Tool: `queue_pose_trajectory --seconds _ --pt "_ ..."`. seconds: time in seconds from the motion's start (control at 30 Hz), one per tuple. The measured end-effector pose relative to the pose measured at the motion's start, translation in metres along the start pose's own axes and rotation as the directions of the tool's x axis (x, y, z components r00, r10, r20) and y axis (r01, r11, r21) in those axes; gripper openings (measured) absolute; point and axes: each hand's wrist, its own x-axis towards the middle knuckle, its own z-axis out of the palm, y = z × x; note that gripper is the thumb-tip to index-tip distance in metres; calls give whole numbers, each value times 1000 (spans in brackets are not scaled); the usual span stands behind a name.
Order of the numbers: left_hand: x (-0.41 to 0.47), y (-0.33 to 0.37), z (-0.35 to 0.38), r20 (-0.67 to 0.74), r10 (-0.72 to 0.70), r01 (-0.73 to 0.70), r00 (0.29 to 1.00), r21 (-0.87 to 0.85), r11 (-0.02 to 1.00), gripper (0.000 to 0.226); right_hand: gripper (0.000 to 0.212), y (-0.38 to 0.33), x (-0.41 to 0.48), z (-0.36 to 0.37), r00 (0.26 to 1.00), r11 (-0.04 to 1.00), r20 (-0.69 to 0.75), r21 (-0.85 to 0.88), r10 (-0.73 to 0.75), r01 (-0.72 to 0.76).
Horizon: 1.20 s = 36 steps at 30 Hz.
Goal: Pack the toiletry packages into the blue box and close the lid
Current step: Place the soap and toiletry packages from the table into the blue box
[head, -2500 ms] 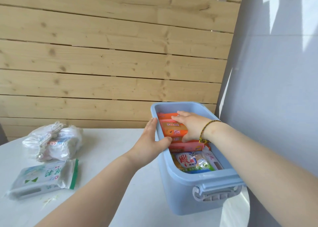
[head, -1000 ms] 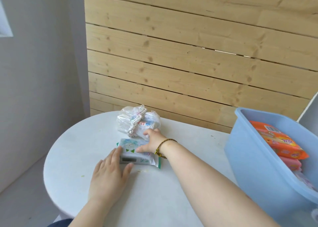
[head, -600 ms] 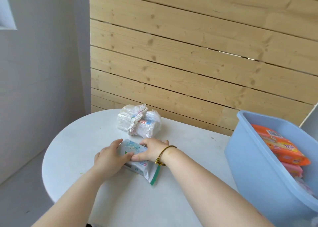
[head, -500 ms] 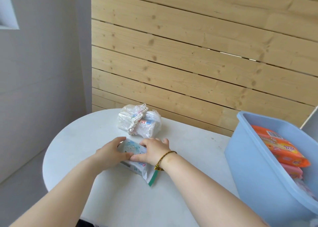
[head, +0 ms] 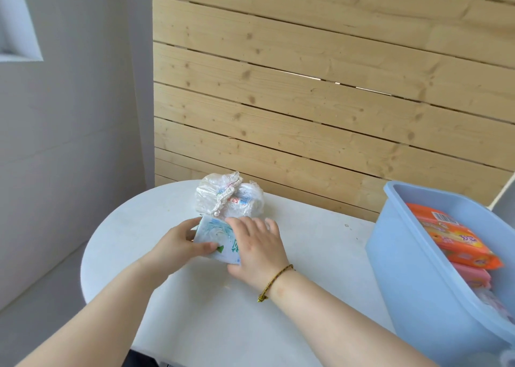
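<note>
A white and green wipes packet [head: 216,235] is tilted up off the white table, held between both hands. My left hand [head: 178,248] grips its left end with the thumb across the front. My right hand [head: 257,248], with a braided bracelet at the wrist, covers its right side. Just behind lies a clear plastic bag of white packages [head: 230,196]. The open blue box [head: 412,269] stands at the right, holding orange packages [head: 451,237] and a pink one [head: 472,276]. No lid is in view.
The round white table [head: 320,241] has its curved edge at the left and near side. A wooden slat wall stands close behind it. A grey wall and floor lie to the left.
Both hands left the blue box and went to the wipes packet lying flat at the table's left. They closed on it and tipped it up off the table.
</note>
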Motion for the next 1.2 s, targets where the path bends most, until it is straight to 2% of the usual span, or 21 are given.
queue_pose_trajectory --seconds 0.07,0.13,0.23,0.33,0.5,0.57,0.6,0.67,0.73,0.8,0.9,1.07,1.2 --pt "-6 13 0 -5 75 -75 997 -4 997 29 77 4 -3 -15 998 999 -39 9 -53 53" --pt "-10 30 7 -19 141 -141 990 -17 990 31 86 11 -6 -37 997 995 -31 70 -74 76" --pt "-20 55 28 20 234 -234 972 -12 972 33 85 24 -13 -80 1000 956 25 294 -3 -5" --pt "-27 75 54 40 302 -296 953 -106 949 37 72 43 -21 -125 984 916 152 373 94 -145" --pt "-30 105 103 100 386 -359 917 -217 908 42 34 79 -49 -184 971 913 217 367 101 -177" --pt "-26 112 129 135 421 -402 897 -147 904 45 28 99 -63 -195 970 904 191 369 153 -215" --pt "-25 113 139 148 436 -434 888 -50 900 51 28 108 -69 -197 968 894 173 382 182 -236" --pt "-21 118 168 191 468 -493 863 120 862 70 28 131 -86 -205 959 868 115 408 260 -284" --pt "-15 122 196 173 483 -510 858 194 838 88 28 153 -104 -213 938 829 48 454 343 -326" --pt "-10 126 222 145 497 -518 855 229 824 91 32 174 -120 -219 898 777 -26 512 439 -365" --pt "-4 125 259 244 463 -522 852 326 788 88 31 203 -139 -227 786 714 -140 535 602 -452" --pt "0 121 284 394 324 -473 860 376 797 63 48 241 -153 -217 603 636 -200 236 772 -735" --pt "3 119 283 415 310 -477 856 398 784 59 46 251 -153 -199 530 550 -195 63 825 -833"
